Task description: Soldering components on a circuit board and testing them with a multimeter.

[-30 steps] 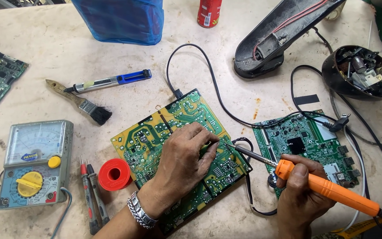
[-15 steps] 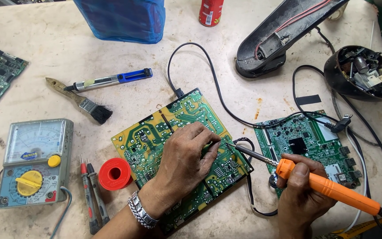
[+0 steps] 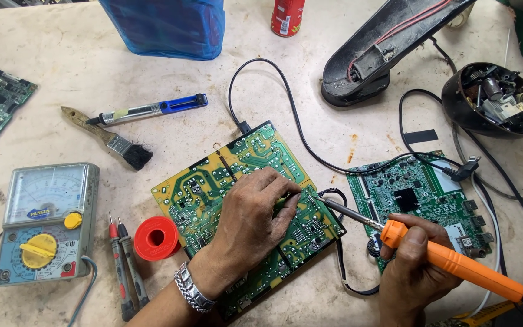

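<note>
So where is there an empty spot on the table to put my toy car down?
Bare table shows left of the blue bag, above the brush and meter. Another patch lies between the black cable and the dark casing. Around both circuit boards and both hands it is crowded with wires.

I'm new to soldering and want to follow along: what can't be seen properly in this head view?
- The joint under the iron tip: hidden by the left hand.
- Most of the yellow-green board middle: covered by that hand.
- Any solder wire in the fingers: too small to tell.
- The iron's cord: cut off at the right edge.
- The right hand: its wrist is cut off by the bottom edge.
</note>
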